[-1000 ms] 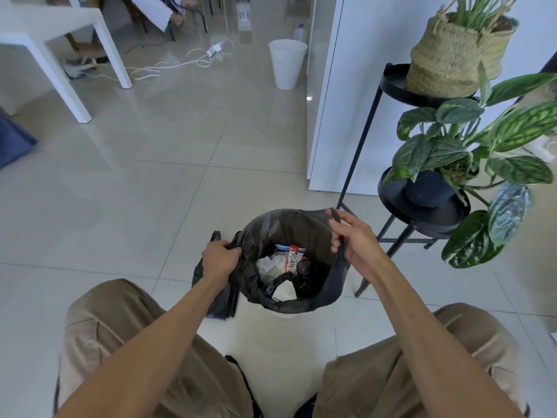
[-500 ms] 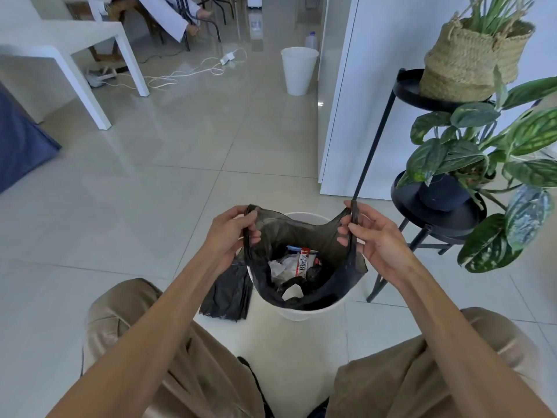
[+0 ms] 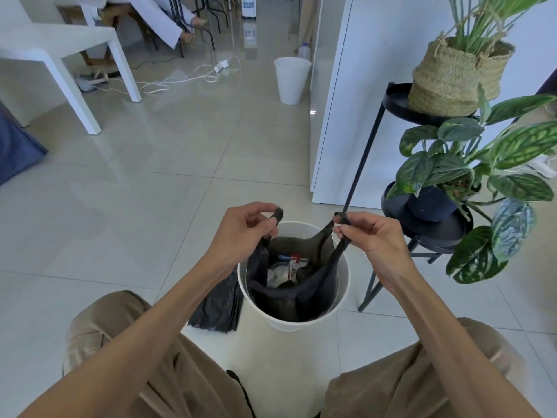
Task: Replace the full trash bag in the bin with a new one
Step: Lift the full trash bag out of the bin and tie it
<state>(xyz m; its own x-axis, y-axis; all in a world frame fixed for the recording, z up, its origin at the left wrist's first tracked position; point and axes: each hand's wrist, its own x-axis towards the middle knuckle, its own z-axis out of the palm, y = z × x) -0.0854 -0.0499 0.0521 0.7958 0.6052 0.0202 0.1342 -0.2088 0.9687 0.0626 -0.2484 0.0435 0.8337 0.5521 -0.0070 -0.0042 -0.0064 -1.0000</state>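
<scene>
Above the bin (image 3: 340, 300), the left hand (image 3: 238, 233) and right hand (image 3: 373, 233) each pinch a handle of the bag (image 3: 313, 294) in curled fingers (image 3: 342, 227).

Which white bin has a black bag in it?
The near bin, right in front, holds the black bag; the far bin shows none.
</scene>
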